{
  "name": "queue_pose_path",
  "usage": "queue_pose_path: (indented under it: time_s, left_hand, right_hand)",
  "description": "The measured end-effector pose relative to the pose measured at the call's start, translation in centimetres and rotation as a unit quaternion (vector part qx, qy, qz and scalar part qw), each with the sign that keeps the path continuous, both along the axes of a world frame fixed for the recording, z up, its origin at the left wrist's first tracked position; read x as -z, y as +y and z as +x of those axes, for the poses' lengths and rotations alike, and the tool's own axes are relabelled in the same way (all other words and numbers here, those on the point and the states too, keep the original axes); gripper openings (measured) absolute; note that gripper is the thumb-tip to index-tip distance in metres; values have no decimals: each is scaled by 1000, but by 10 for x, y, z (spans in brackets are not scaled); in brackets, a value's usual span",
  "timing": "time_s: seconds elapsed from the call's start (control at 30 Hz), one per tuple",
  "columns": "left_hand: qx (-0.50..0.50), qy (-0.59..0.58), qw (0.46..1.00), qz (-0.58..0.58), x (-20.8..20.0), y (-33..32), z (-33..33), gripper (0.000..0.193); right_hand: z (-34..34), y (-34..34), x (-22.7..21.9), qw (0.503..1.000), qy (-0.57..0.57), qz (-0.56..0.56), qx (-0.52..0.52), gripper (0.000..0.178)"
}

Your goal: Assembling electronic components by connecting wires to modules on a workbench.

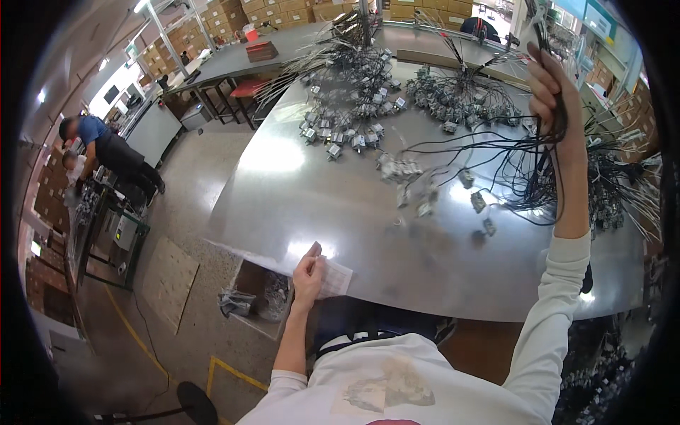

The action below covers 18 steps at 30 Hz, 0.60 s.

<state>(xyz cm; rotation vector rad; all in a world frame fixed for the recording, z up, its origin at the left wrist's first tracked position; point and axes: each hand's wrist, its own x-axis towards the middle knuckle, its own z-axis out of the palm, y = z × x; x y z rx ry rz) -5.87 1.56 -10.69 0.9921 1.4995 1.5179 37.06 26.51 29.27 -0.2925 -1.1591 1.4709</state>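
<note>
Raised at the right, my right hand (551, 95) is closed round a bundle of black cables (528, 159). The cables droop over the metal table, and small metal-cased connectors (478, 201) dangle from their ends, partly blurred. By the table's near edge, my left hand (307, 278) is closed on a pale printed sheet of paper (336, 279), its fingers pressed together at the sheet's left side. Farther back lie a heap of cables with silvery connectors (347, 117) and a second connector heap (446, 99). Another cable pile (613, 180) is partly behind my right forearm.
Below the metal table's (262, 205) left edge stands an open cardboard box (258, 297) with clear plastic inside. A red box (262, 51) rests on a farther table. At the far left, a person in a blue top (106, 138) bends over a workbench. Stacked cartons (280, 12) line the back.
</note>
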Motion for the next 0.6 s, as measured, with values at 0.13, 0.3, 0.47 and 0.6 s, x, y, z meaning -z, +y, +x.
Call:
queue_pose_path:
  time_s: [0.13,0.3,0.47,0.6]
  left_hand:
    - [1,13,1000,-17,-4,2,2,24]
    - [-3,6,1000,-8,-1,0,3,24]
    - [-2,19,1000,-5,-3,-5,7,25]
    - [21,8,1000,5,5,7,13,25]
  right_hand:
    - [-24,0,-10,973,73,32,-216,41]
    - [-74,5,5,939,112,-3,-324,44]
    - [-29,108,84,931,-345,-63,-99,60]
    - [107,174,180,625,-733,84,256,61]
